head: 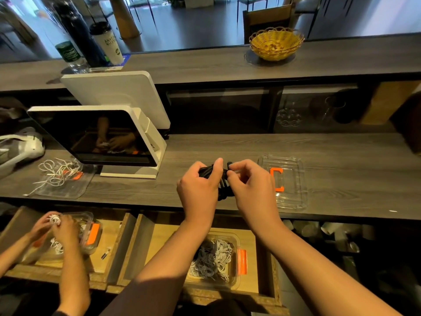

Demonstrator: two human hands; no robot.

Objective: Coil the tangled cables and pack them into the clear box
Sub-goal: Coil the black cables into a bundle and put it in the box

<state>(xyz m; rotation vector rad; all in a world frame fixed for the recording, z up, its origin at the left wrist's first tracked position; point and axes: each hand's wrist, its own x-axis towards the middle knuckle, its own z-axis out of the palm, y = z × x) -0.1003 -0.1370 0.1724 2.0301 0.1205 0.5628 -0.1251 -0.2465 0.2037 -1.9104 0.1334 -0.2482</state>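
My left hand (198, 190) grips a coiled black cable (224, 187) above the counter's front edge. My right hand (250, 185) pinches the cable's end at the top of the coil. Both hands hide most of the bundle. Below them, in an open wooden drawer, stands the clear box (237, 238) with orange latches, holding several coiled grey and white cables (213, 258). Its clear lid (293, 179) with an orange clip lies on the counter just right of my right hand.
Another person's hands (57, 226) hold a white cable over a second clear box in the left drawer. Tangled white cables (57, 174) lie on a lid at the left. A white point-of-sale screen (95, 135) stands behind. A wicker basket (275, 43) sits on the upper ledge.
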